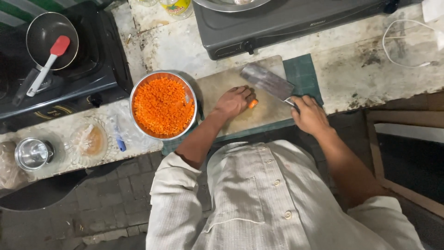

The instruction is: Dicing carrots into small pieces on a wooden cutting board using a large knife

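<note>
My left hand (233, 102) presses a small piece of carrot (253, 104) onto a pale cutting board (240, 78). My right hand (309, 115) grips the handle of a broad cleaver (267, 81), whose blade lies over the board just right of the carrot. To the left of the board stands a steel bowl (163, 105) heaped with diced orange carrot. A green mat (303, 74) lies under the board.
A dark stove (277, 23) with a steel pan sits behind the board. At left, another burner holds a black pan (46, 34) with a red spatula (48, 60). A small steel cup (32, 153), a glass dish (88, 141) and a white cable (407, 44) rest on the stained counter.
</note>
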